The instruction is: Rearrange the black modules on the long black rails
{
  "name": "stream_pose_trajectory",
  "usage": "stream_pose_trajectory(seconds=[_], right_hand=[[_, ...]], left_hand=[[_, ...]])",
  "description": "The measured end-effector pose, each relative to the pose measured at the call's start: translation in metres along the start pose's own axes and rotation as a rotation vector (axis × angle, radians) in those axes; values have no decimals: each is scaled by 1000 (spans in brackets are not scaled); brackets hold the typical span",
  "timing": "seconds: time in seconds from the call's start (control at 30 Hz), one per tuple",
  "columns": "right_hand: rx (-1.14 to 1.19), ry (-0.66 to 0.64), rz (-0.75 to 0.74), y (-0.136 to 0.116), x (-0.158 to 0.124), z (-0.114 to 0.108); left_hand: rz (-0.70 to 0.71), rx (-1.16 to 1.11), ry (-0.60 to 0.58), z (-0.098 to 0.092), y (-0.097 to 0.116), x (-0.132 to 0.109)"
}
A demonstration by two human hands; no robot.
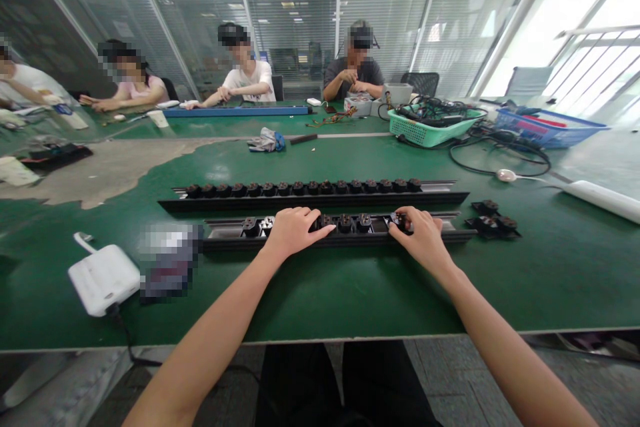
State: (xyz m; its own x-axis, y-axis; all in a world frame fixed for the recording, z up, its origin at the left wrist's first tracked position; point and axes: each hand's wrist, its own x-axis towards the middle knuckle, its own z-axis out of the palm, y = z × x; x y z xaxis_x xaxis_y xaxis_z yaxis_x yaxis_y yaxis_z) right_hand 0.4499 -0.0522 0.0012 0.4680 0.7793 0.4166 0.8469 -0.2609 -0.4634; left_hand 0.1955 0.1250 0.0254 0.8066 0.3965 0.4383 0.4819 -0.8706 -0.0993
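Note:
Two long black rails lie across the green table. The far rail [440,197] carries a full row of black socket modules. The near rail [225,233] holds only several modules. My left hand [293,230] rests on the near rail with fingers curled over it and the index finger pointing right, beside seated modules [345,221]. My right hand [423,235] pinches a black socket module [399,220] at the rail's right part. Three loose modules [493,220] lie just right of the rail's end.
A white box [103,277] with a cable sits at front left beside a blurred item [167,260]. A green basket [430,130] of cables, a blue tray [550,127] and a white roll [603,199] stand right. Several people sit at the far side.

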Motion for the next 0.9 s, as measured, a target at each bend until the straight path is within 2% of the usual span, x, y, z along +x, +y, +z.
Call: stream_pose_trajectory(seconds=[0.53, 0.9], right_hand=[[-19, 15, 43, 9, 1, -1], [-57, 36, -17, 13, -1, 3]], left_hand=[[-13, 5, 6, 2, 1, 0], [-20, 4, 15, 3, 0, 0]])
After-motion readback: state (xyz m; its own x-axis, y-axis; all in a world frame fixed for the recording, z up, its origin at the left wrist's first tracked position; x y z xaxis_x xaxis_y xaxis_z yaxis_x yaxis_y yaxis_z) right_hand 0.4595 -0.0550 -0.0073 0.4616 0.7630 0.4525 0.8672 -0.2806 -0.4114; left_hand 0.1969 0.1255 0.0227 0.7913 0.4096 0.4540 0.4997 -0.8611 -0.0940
